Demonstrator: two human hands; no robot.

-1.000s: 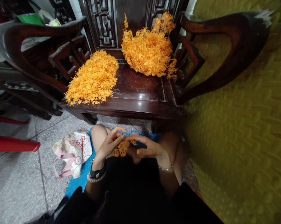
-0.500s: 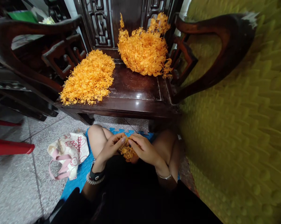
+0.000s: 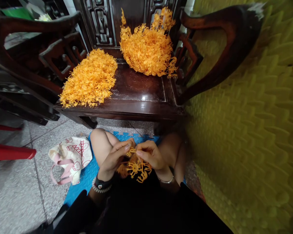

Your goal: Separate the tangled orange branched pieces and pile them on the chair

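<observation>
Close above my lap, my left hand (image 3: pixel 119 152) and my right hand (image 3: pixel 150 154) pinch small orange plastic pieces (image 3: pixel 134 167) between thumbs and fingers. The pieces look like little spidery figures with thin legs, and several dangle linked below the hands. Some of them are partly hidden by my fingers. On the dark wooden chair seat (image 3: pixel 142 85) in front of me lie two heaps of the same kind: a flat orange pile (image 3: pixel 90 79) at the left and a taller orange pile (image 3: pixel 147 50) at the back right.
A white cloth bag (image 3: pixel 75 156) with pink handles lies on the speckled floor (image 3: pixel 17 191) to my left. Blue foam mat (image 3: pixel 81 187) is under me. A yellow-green textured panel (image 3: pixel 246 136) stands close on the right. Red stool legs (image 3: pixel 12 152) jut in at the left.
Both hands have drawn slightly apart and turned, and more of the dangling orange pieces shows below them. The view has shifted a little. Both piles look the same.
</observation>
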